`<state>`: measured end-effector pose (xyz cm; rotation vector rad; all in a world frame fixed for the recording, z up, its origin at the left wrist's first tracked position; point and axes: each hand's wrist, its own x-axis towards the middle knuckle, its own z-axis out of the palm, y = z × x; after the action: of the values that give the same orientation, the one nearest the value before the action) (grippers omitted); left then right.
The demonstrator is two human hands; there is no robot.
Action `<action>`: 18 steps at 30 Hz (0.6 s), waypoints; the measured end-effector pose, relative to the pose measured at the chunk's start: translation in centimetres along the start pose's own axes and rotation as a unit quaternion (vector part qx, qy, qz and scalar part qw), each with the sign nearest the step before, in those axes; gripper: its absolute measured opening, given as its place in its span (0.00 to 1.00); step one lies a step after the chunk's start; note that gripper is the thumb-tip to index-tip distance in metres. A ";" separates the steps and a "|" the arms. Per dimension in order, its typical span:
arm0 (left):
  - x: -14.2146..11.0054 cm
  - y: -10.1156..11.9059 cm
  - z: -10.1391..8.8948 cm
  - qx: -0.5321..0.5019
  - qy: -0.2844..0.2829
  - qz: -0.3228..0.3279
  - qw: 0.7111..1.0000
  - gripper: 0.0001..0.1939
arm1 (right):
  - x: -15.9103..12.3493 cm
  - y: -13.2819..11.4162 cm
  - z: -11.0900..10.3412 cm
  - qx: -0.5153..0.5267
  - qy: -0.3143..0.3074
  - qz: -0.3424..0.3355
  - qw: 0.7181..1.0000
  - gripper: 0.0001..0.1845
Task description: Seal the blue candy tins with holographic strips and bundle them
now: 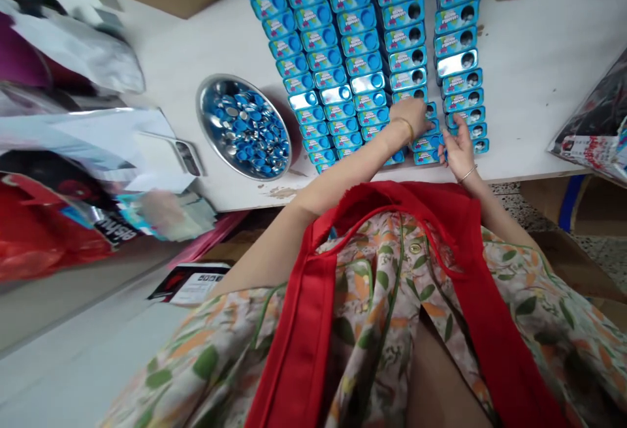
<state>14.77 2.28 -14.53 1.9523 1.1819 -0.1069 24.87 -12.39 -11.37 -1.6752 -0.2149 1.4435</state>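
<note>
Head camera: left grip (409, 116) stoops over the blue printed tins (363, 64), fingertips hidden, no telling whether it's clamped! Right grip (459, 151), loosely curled, just beside it, hold unclear too. Light, stiff, slick tins, I'd judge: pinch the sides. Metal bowl (208, 97) sits left of both.

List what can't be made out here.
All in the head view:
Rows of rectangular blue printed tins: far ends cut by the top edge.
What the left hand touches: hidden under the hand.
What the right hand holds, if anything: too small.
Round blue-and-silver caps in the round silver metal bowl: overlapping, too small to count.
</note>
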 end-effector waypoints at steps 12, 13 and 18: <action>-2.9 1.0 -0.6 -0.191 -0.017 -0.024 0.981 0.10 | -0.6 -1.1 2.3 0.058 0.012 0.007 0.998 0.34; -2.2 0.8 -0.7 -0.147 0.014 -0.003 0.989 0.09 | -0.8 -1.3 2.1 0.074 0.005 0.008 0.997 0.30; -0.9 2.8 -2.3 0.063 0.005 -0.038 0.997 0.12 | -0.8 -1.3 0.2 0.139 -0.038 0.049 0.988 0.21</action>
<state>15.70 2.69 -10.91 2.0201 1.2828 -0.2159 24.92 -12.02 -9.84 -1.4215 0.0279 1.5341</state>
